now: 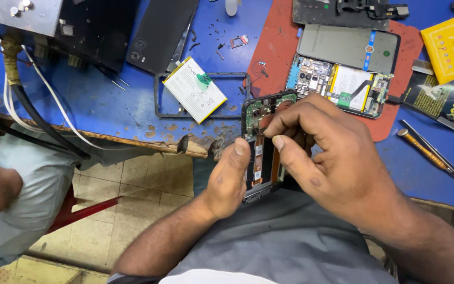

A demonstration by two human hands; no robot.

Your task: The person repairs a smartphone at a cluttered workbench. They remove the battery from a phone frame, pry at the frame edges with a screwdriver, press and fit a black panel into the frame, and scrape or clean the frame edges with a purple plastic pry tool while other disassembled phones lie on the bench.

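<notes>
At frame centre my left hand (227, 181) cradles the opened phone (262, 142) by its edges; my right hand (327, 158) pinches at its top. It looks light, rigid and fragile — so I grip the frame, not the boards.

Two hands, left (230, 179) and right (332, 158), are counted on one opened phone (262, 142). A second opened phone (337, 84) is seen on one red mat (274, 47). One loose battery (195, 89), one empty frame (164, 105), one back cover (158, 31), one tweezers (432, 150) and one yellow box (453, 44) are counted.
</notes>
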